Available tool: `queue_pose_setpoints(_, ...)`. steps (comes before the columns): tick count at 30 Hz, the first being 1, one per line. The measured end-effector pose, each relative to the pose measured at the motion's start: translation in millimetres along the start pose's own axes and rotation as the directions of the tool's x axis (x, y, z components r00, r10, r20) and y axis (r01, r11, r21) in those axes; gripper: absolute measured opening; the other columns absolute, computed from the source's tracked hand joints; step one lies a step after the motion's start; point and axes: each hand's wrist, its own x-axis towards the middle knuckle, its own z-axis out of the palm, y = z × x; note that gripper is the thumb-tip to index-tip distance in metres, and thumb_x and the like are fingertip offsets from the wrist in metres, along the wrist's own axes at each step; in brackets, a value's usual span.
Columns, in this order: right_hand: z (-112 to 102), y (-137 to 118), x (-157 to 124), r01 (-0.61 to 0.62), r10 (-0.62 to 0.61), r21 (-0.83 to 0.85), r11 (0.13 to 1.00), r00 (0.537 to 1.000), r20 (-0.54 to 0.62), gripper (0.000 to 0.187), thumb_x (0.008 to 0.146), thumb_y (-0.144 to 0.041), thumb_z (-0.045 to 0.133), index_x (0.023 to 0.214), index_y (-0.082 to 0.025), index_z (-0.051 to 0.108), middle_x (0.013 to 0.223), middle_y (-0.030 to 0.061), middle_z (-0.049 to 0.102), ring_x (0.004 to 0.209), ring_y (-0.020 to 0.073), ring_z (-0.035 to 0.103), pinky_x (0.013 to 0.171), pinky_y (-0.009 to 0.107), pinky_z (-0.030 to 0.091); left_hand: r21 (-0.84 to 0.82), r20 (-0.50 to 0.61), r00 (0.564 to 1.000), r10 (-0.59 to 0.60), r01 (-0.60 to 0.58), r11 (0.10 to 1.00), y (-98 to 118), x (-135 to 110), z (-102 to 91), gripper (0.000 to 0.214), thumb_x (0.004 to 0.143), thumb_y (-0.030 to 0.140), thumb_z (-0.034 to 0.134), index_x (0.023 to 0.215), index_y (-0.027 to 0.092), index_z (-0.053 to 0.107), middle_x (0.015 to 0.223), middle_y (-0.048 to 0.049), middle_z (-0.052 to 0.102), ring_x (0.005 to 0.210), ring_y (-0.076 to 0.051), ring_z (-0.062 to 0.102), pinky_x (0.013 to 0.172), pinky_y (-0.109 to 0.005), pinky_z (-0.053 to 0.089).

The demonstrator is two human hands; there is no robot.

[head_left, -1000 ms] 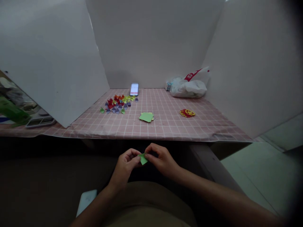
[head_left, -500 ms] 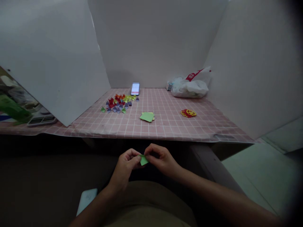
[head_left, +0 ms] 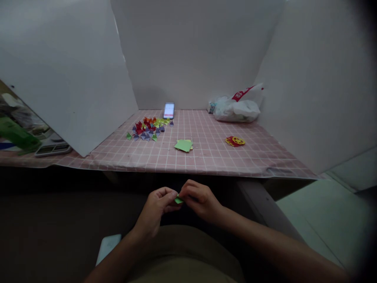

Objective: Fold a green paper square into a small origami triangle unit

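In the head view, my left hand (head_left: 156,206) and right hand (head_left: 202,198) are both pinched closed on the green paper (head_left: 178,200), which sits between my fingertips, in front of my body and short of the table (head_left: 218,157). It shows as a small, bright patch. My fingers hide most of it, so I cannot tell its pointing or long axis.

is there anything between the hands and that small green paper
Nothing visible: the left hand and right hand both have fingers directly on the small green paper, partly covering it. The stack of paper squares lies apart, farther off on the table.
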Motion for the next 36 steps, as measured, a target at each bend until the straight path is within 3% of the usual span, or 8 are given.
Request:
queue_pose_setpoints(6,-3.2,-3.5,4.5,-0.203,0.208,0.108,0.973,0.977,-0.039,0.007,0.082,-0.012,0.058,0.081,-0.018,0.062,0.078,0.0012,0.062,0.072,0.0145,0.057,0.067,0.026,0.044,-0.027,-0.031,0.999,0.022,-0.022,0.999,-0.5,-2.3,0.3,0.018,0.073,0.030,0.075,0.071,0.014,0.068,0.073,-0.0019,0.063,0.073,-0.015,0.059,0.073,-0.029,0.055)
queue_pose_setpoints(13,-3.0,-2.0,6.1,-0.409,0.415,0.286,0.866,0.909,0.044,0.009,0.081,-0.017,0.060,0.072,-0.016,0.060,0.066,-0.0023,0.058,0.062,0.0112,0.051,0.061,0.024,0.041,-0.046,-0.014,1.000,0.024,-0.024,0.999,1.8,-3.2,1.8,0.019,0.074,0.031,0.075,0.070,0.014,0.068,0.073,-0.0014,0.062,0.073,-0.014,0.058,0.072,-0.027,0.055)
queue_pose_setpoints(16,-2.2,-2.9,5.6,-0.364,0.375,0.299,0.882,0.927,0.024,0.002,0.080,-0.015,0.061,0.078,-0.016,0.060,0.071,-0.0019,0.058,0.067,0.0119,0.052,0.063,0.024,0.042,-0.040,-0.004,1.000,0.020,-0.020,0.999,1.0,-2.8,1.2,0.020,0.075,0.032,0.075,0.071,0.014,0.068,0.073,-0.0016,0.062,0.072,-0.014,0.058,0.071,-0.027,0.055)
queue_pose_setpoints(19,-2.6,-5.2,5.5,-0.298,0.305,0.259,0.919,0.952,0.014,0.006,0.078,-0.012,0.060,0.082,-0.017,0.061,0.076,-0.0010,0.059,0.071,0.0128,0.054,0.067,0.025,0.043,-0.019,0.019,1.000,0.016,-0.015,1.000,-0.9,-2.7,-0.5,0.021,0.076,0.033,0.074,0.072,0.013,0.067,0.073,-0.0023,0.063,0.072,-0.014,0.059,0.072,-0.028,0.054)
queue_pose_setpoints(23,-3.0,-6.0,5.9,-0.306,0.314,0.229,0.924,0.949,0.004,0.009,0.079,-0.009,0.057,0.077,-0.017,0.061,0.073,-0.0009,0.060,0.069,0.0126,0.054,0.065,0.024,0.043,-0.011,0.043,0.999,0.020,-0.019,1.000,-2.9,-1.6,-2.4,0.017,0.071,0.027,0.076,0.079,0.014,0.069,0.077,-0.0023,0.064,0.075,-0.015,0.060,0.074,-0.030,0.055)
queue_pose_setpoints(36,-1.1,-4.0,3.6,-0.214,0.225,0.205,0.955,0.974,-0.032,0.012,0.082,-0.010,0.057,0.076,-0.018,0.063,0.071,-0.0007,0.061,0.067,0.0123,0.055,0.063,0.024,0.043,-0.051,-0.002,1.000,0.008,-0.008,0.999,-2.4,-3.3,0.0,0.011,0.072,0.025,0.069,0.071,0.015,0.069,0.071,-0.0025,0.064,0.071,-0.016,0.060,0.071,-0.031,0.055)
